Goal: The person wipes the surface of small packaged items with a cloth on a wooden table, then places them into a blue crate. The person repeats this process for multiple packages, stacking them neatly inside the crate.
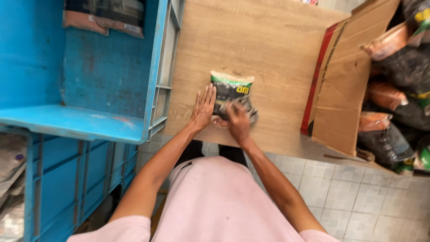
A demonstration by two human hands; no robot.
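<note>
A small packet point(233, 92), black with a green and beige top band, lies on the wooden table point(251, 40) near its front edge. My left hand point(204, 107) lies flat with fingers stretched out, pressing against the packet's left side. My right hand point(237, 121) rests over the packet's lower part, fingers curled on it; motion blur hides the exact grip.
A large blue plastic crate point(107, 71) stands left of the table with a packet point(105, 15) in its far corner; another blue crate point(67, 179) sits below it. An open cardboard box point(340, 89) at the right holds several orange and black packets point(389, 98). Tiled floor lies below.
</note>
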